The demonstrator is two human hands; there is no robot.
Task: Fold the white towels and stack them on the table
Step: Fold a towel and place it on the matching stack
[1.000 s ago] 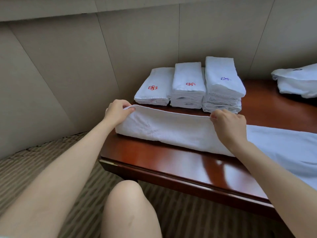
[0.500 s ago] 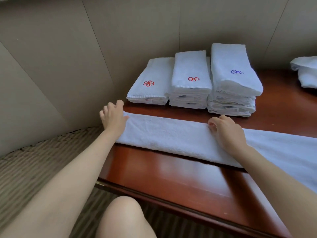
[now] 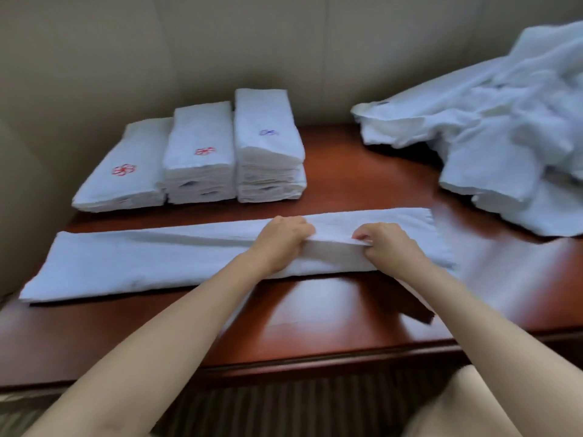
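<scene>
Hands pinch the long white terry towel strip [image 3: 164, 263] lying lengthwise across the red-brown wooden table [image 3: 315, 320]: left hand [image 3: 280, 238] mid-strip, right hand [image 3: 388, 244] nearer its right end, below the folded stacks [image 3: 202, 152].

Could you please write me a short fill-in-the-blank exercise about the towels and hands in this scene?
1. Behind the long towel stand ____ stacks of folded towels.
2. The emblem on the tallest stack is ____ in colour.
3. The left hand and right hand both grip the ____ towel.
4. The unfolded pile lies at the table's ____ side.

Missing words: three; blue; long; right
</scene>
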